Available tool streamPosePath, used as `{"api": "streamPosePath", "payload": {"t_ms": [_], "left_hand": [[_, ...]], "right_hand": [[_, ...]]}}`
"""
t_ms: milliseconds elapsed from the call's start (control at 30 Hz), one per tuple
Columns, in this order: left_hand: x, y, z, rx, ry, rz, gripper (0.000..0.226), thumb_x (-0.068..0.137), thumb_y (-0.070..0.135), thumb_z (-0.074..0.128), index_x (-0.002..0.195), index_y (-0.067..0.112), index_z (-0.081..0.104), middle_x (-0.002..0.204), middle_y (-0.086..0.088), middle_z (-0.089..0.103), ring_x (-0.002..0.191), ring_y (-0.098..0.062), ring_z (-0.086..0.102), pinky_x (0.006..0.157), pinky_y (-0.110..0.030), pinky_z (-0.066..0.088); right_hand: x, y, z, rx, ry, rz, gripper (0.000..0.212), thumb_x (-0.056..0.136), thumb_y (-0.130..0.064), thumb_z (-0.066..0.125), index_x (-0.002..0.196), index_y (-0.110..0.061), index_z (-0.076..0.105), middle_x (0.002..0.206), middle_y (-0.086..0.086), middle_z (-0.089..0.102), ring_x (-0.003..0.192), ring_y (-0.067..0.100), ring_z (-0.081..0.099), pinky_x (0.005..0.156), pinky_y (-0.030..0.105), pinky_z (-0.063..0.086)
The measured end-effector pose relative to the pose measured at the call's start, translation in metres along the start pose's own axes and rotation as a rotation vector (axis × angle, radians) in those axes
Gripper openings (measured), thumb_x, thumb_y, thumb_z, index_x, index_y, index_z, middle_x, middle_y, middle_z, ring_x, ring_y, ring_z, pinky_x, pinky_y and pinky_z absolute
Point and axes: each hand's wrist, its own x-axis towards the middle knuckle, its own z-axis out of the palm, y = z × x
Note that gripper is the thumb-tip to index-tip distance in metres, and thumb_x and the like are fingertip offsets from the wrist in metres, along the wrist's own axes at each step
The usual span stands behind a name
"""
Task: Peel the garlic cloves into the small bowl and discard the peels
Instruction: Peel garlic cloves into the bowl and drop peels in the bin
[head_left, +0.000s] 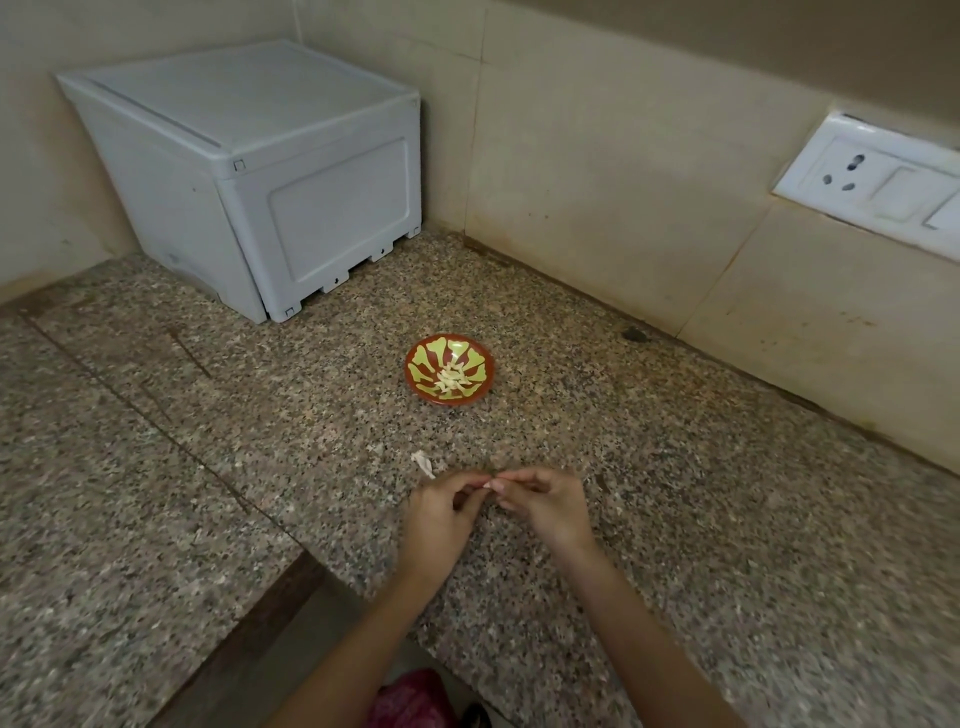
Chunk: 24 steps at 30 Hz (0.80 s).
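Note:
A small red and green bowl (449, 369) sits on the granite counter, with several peeled garlic cloves (453, 380) heaped in its middle. Nearer to me, my left hand (441, 512) and my right hand (545, 501) meet fingertip to fingertip above the counter. Together they pinch a small pale garlic clove (488, 485), which the fingers mostly hide. A loose scrap of white peel (423, 463) lies on the counter just above my left hand.
A white plastic box (260, 171) stands in the back left corner against the tiled walls. A white socket and switch plate (878, 182) is on the right wall. The counter's front edge (291, 577) steps inward at the lower left.

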Motion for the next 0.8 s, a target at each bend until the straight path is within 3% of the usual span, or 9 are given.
{"api": "streamPosePath", "payload": {"t_ms": [233, 367, 567, 800], "left_hand": [[-0.006, 0.011, -0.002, -0.243, 0.068, -0.199, 0.013, 0.082, 0.007, 0.073, 0.092, 0.016, 0.075, 0.082, 0.011, 0.074, 0.072, -0.002, 0.069, 0.067, -0.021, 0.057], [-0.004, 0.015, -0.005, -0.513, 0.026, -0.337, 0.018, 0.085, -0.001, 0.065, 0.091, 0.014, 0.074, 0.082, 0.0, 0.075, 0.073, -0.016, 0.071, 0.066, -0.023, 0.057], [-0.002, 0.019, -0.009, -0.798, -0.014, -0.579, 0.017, 0.088, -0.005, 0.059, 0.093, 0.005, 0.072, 0.088, -0.011, 0.074, 0.081, -0.018, 0.071, 0.074, -0.024, 0.057], [0.013, 0.024, -0.018, -0.69, -0.112, -0.696, 0.014, 0.084, -0.005, 0.065, 0.09, 0.004, 0.074, 0.083, -0.014, 0.074, 0.072, -0.02, 0.071, 0.065, -0.021, 0.057]], "right_hand": [[-0.004, -0.001, -0.007, 0.203, -0.094, 0.149, 0.012, 0.084, 0.0, 0.072, 0.095, -0.003, 0.075, 0.095, 0.012, 0.076, 0.083, 0.018, 0.071, 0.078, 0.025, 0.057], [-0.002, -0.002, -0.008, 0.289, -0.126, 0.181, 0.014, 0.082, 0.0, 0.073, 0.096, 0.0, 0.074, 0.095, 0.015, 0.075, 0.082, 0.019, 0.071, 0.075, 0.024, 0.057], [-0.002, -0.002, -0.006, 0.379, -0.098, 0.202, 0.014, 0.081, 0.005, 0.071, 0.095, 0.002, 0.074, 0.096, 0.016, 0.075, 0.083, 0.02, 0.071, 0.074, 0.024, 0.058], [-0.002, -0.001, -0.011, 0.254, -0.14, 0.128, 0.013, 0.082, 0.005, 0.072, 0.091, -0.003, 0.075, 0.094, 0.011, 0.076, 0.088, 0.02, 0.072, 0.079, 0.025, 0.058]]}}
